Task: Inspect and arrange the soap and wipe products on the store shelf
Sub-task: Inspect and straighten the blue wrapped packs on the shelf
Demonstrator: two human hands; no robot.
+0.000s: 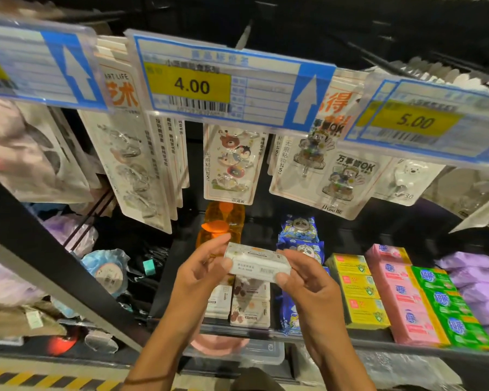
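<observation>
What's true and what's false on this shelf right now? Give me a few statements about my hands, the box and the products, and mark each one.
1. The left hand and the right hand both hold the white box. True.
2. The middle price tag reads 5.00. False: it reads 4.00; the 5.00 tag hangs further right.
3. An orange bottle stands on the shelf behind the held box. True.
4. The green boxes lie left of the yellow boxes. False: they lie to the right, with the pink boxes between them.
</observation>
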